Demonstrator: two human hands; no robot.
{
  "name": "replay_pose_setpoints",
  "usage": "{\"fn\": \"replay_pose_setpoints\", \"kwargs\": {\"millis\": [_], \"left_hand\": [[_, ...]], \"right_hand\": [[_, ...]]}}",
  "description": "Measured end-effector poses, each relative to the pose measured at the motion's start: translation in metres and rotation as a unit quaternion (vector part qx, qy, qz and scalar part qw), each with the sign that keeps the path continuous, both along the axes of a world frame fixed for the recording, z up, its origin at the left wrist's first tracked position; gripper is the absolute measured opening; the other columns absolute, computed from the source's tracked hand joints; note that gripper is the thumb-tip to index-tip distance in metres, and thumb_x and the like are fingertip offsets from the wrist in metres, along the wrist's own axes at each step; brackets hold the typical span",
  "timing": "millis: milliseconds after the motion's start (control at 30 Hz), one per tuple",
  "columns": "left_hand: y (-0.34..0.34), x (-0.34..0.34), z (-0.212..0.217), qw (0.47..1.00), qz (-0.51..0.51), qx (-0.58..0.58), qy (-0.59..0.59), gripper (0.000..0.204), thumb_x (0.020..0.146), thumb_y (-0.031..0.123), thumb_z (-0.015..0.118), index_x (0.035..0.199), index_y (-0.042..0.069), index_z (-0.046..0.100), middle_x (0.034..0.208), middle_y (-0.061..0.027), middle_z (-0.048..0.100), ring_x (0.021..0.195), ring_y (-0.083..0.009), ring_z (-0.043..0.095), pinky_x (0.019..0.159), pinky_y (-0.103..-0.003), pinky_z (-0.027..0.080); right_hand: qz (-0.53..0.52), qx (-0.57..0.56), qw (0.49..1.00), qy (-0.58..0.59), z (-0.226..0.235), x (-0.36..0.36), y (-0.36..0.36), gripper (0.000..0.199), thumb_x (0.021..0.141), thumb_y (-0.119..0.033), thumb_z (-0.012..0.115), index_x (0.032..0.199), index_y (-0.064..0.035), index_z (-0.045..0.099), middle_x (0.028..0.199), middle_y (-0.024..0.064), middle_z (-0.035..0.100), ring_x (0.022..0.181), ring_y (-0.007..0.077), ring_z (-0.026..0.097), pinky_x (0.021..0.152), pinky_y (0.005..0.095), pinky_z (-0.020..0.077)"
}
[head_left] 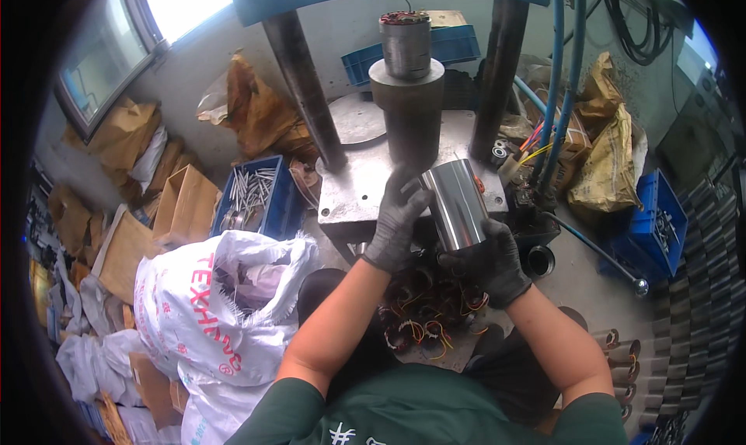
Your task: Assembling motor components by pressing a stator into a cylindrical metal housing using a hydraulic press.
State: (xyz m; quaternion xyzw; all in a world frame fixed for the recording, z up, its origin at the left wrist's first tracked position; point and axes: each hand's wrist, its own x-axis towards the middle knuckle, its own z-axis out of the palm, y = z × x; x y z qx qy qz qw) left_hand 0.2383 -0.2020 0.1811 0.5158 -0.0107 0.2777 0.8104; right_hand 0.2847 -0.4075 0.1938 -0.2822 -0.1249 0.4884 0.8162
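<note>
A shiny metal cylinder (455, 204) is tilted between my two gloved hands, in front of the press. My left hand (398, 221), in a dark grey glove, holds its upper left side. Around its lower right end wraps my right hand (497, 265), gloved the same way. Behind it, on the press's metal bed (359, 182), a thick steel post (412, 126) stands upright. A motor stator (406, 45) with wire windings on top sits on that post.
Two dark press columns (305, 88) flank the post. Stators with coloured wires (423, 325) lie on the floor below my hands. A white woven sack (183, 305) and a blue bin of metal shafts (268, 212) stand left. At right are a metal lever (598, 251) and stacked dark cylinders (691, 290).
</note>
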Motion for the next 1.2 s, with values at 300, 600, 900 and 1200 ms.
{"fn": "replay_pose_setpoints", "kwargs": {"millis": [300,600,900,1200], "left_hand": [[-0.033,-0.013,-0.006,0.980,-0.154,-0.068,0.106,0.091,0.089,0.052,0.080,0.150,-0.002,0.039,0.137,-0.0152,0.058,0.131,-0.0252,0.057,0.112,-0.039,0.048],[-0.006,-0.007,-0.004,0.955,-0.182,-0.228,0.059,0.067,0.103,0.050,0.057,0.144,-0.002,0.048,0.134,-0.0169,0.063,0.123,-0.0316,0.065,0.111,-0.046,0.051],[0.018,-0.033,0.010,0.873,-0.276,-0.399,-0.059,0.094,0.094,0.073,0.056,0.157,0.008,0.033,0.150,-0.0180,0.047,0.140,-0.0363,0.049,0.121,-0.056,0.039],[0.020,-0.031,0.011,0.899,-0.168,-0.402,0.040,0.096,0.085,0.077,0.067,0.151,0.010,0.045,0.136,-0.0166,0.059,0.128,-0.0351,0.059,0.112,-0.057,0.047]], "right_hand": [[-0.356,-0.213,0.690,-0.593,-0.026,0.004,0.019,0.072,0.084,-0.019,0.081,0.147,-0.0155,0.048,0.132,0.0164,0.058,0.121,0.0319,0.059,0.104,0.0475,0.0487],[-0.328,-0.188,0.448,-0.810,0.033,0.002,-0.003,0.061,0.075,-0.006,0.081,0.132,-0.0101,0.059,0.129,0.0178,0.063,0.119,0.0382,0.062,0.105,0.0527,0.0475],[-0.514,-0.281,0.276,-0.762,0.097,-0.036,-0.164,0.048,0.092,0.007,0.063,0.138,-0.0079,0.057,0.131,0.0151,0.066,0.126,0.0341,0.062,0.115,0.0520,0.0440],[-0.666,-0.206,0.481,-0.532,0.037,0.004,-0.201,0.036,0.107,0.002,0.049,0.143,-0.0031,0.054,0.140,0.0139,0.057,0.125,0.0241,0.062,0.106,0.0394,0.0513]]}}
